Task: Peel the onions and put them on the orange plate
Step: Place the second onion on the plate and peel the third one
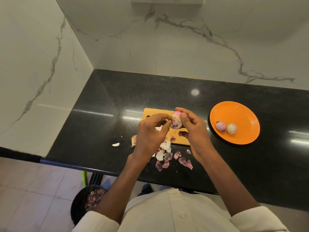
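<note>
Both hands [151, 131] [194, 131] around onion [175, 121] above board's [154, 113] near edge

One head-worn wide-angle view looks forward and steeply down from above the person's chest onto a black countertop [103, 101], marble wall far, floor near left.

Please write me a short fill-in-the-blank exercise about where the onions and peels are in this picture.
1. The orange plate holds ____ peeled onions.
2. Both hands hold an onion above the wooden ____.
3. Loose peels lie on the ____ countertop.

Missing words: two; cutting board; black
</note>
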A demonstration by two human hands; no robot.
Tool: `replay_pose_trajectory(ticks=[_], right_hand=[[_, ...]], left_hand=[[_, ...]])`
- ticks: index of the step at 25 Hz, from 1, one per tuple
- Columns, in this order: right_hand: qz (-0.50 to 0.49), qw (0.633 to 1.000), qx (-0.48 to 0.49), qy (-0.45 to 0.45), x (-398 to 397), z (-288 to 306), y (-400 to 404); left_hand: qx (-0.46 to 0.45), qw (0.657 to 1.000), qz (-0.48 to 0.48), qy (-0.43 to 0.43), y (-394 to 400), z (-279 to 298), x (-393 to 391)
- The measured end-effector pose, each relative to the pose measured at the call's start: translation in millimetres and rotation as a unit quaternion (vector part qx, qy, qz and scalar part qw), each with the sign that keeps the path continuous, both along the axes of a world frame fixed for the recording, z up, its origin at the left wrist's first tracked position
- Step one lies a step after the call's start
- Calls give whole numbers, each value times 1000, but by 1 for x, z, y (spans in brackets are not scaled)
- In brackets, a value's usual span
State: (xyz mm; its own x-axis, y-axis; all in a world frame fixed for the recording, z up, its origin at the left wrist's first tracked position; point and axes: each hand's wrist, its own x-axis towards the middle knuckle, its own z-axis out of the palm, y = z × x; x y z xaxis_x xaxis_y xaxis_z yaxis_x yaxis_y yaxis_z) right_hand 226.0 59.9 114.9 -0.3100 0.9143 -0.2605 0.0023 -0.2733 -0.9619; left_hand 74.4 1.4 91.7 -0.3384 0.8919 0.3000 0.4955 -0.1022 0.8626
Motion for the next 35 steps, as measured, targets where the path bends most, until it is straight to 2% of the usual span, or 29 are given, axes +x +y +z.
replay_pose_trajectory(ticks=[6,10,12,15,20,24,26,28,29,31,35], right_hand=[[5,999,33,-39,-1,3,0],[16,1000,10,-10,-4,1,-2],[18,1000,-1,3,-4,0,-4],[10,1000,-5,12,-2,2,-4],[12,998,-24,54,0,3,-4],[6,998,-22,52,1,-2,-4],[1,997,-37,73,0,-5,-4],[-5,994,-59,91,-4,-6,-6],[-10,996,-55,72,-5,-8,-7],[-12,1000,-2,-23,-8,-10,-7],[55,970,134,-196,-4,1,-1]], left_hand=[[4,990,-39,139,-1,12,-6],[-2,989,-13,148,3,10,-2],[0,995,-2,102,3,7,3],[-8,999,6,-37,2,2,2],[-78,976,-4,-201,1,4,5],[-96,967,5,-234,3,0,3],[-122,938,6,-324,4,-2,6],[-164,895,-13,-415,3,-5,16],[-175,879,-25,-444,2,-8,22],[-175,865,-34,-470,1,-13,28],[-175,889,-37,-422,1,-11,24]])
